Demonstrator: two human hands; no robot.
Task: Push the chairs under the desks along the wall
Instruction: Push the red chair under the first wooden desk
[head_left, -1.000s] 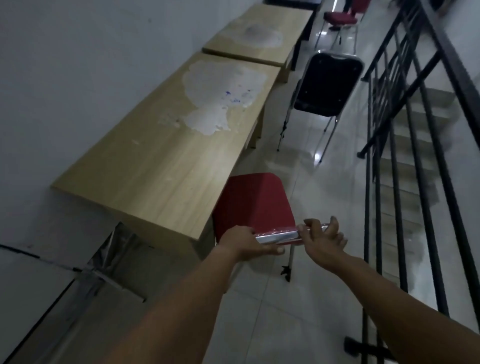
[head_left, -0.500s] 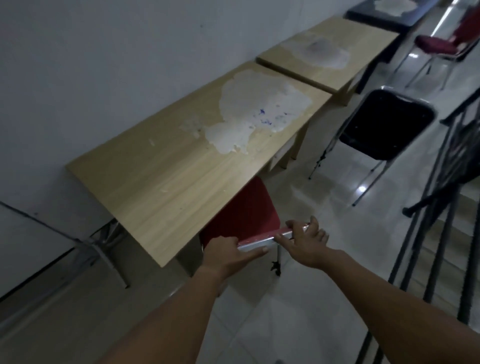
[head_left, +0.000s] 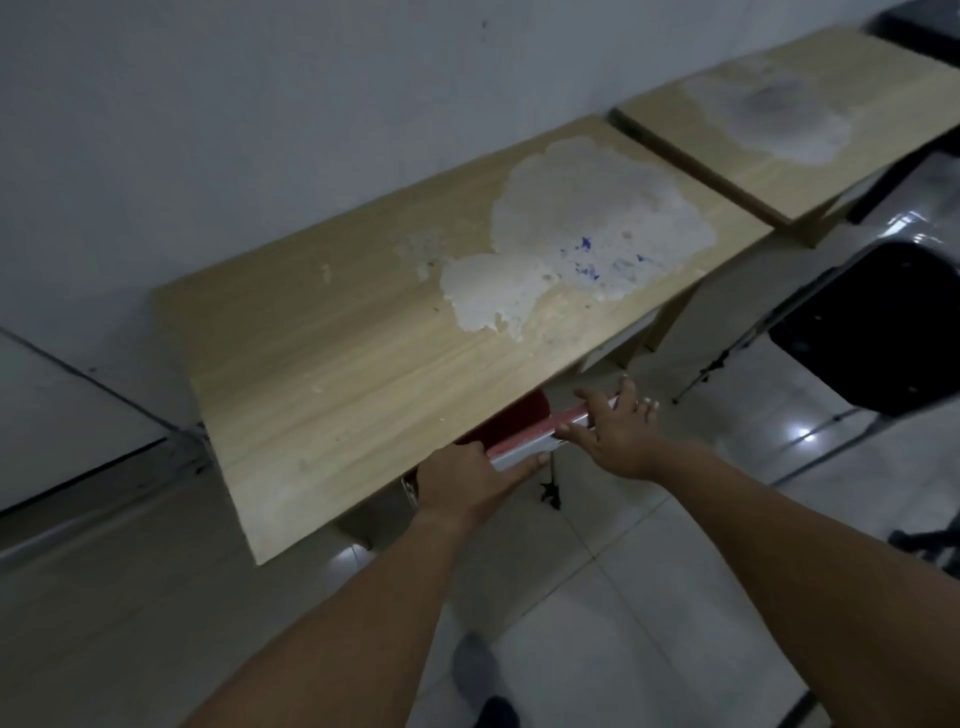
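**One desk (head_left: 363, 364), one chair (head_left: 514, 423) almost tucked**

Only its red back and rail (head_left: 524, 449) show at the desk edge. The left hand (head_left: 467, 483) wraps the rail; the right hand (head_left: 618, 441) presses it, fingers splayed. Push evenly, straight under.

Desk top (head_left: 363, 364) overhangs chair (head_left: 514, 423), floor (head_left: 649, 597) open

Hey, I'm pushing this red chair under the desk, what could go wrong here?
Fingers of the right hand lie over the chair rail right at the desk edge; they could get pinched. The left hand grips the rail just as close. The rail may also knock the desk.
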